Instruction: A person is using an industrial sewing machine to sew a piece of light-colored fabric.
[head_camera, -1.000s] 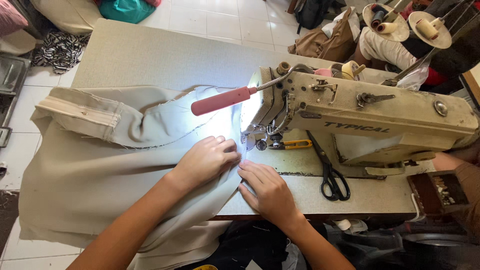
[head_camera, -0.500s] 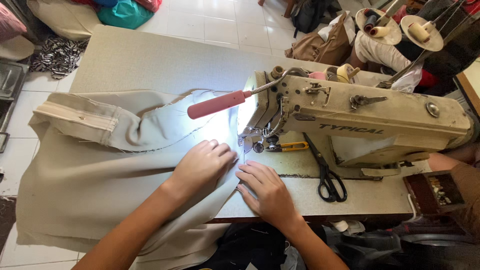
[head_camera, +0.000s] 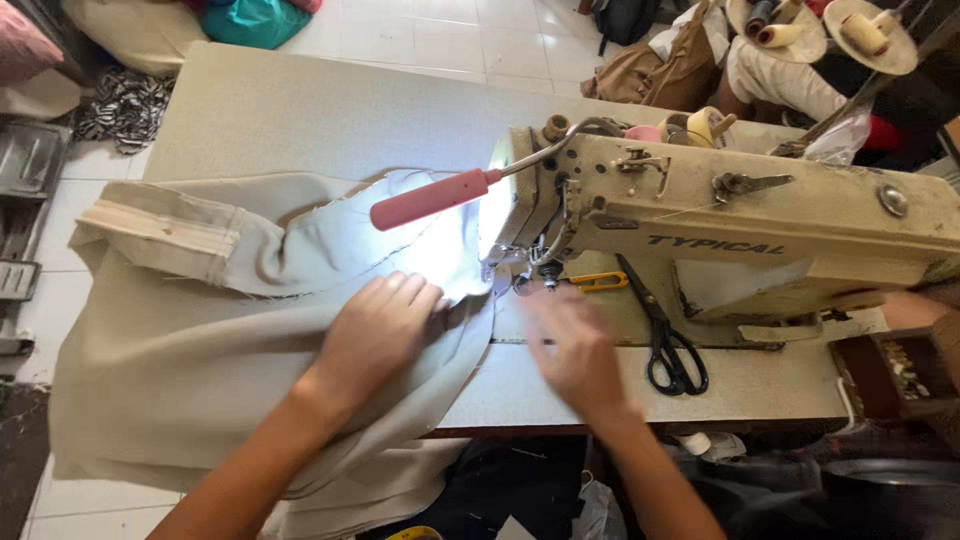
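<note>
— Beige cloth fills the left half of my view. It is spread over the table, with one folded, stitched band at its far left, and it hangs off the near edge.

— Where is your left hand?

— Flat on the cloth, palm down, fingers released and a little spread, tips pointing at the bright patch under the red lamp. It presses; it grips nothing.

— And the cloth's edge?

— It ends just left of the needle. In the glare I can't tell whether it sits under the foot.

— Your right hand?

— Blurred, low over the bed of the machine, just in front of the needle and right of the cloth's edge. I can't tell whether the fingers are loose or curled, or whether they touch anything.

— So which step is this?

— I judge it to be setting the seam: the left hand pins the cloth while the edge gets lined up at the needle.

— What does the next move call for?

— Both hands flat either side of the seam line, the edge squared to the foot, and fingertips kept clear of the needle.

— Anything further right?

— Yellow snips beside the needle, and black scissors lying on the bed, apart from my hand.
</note>
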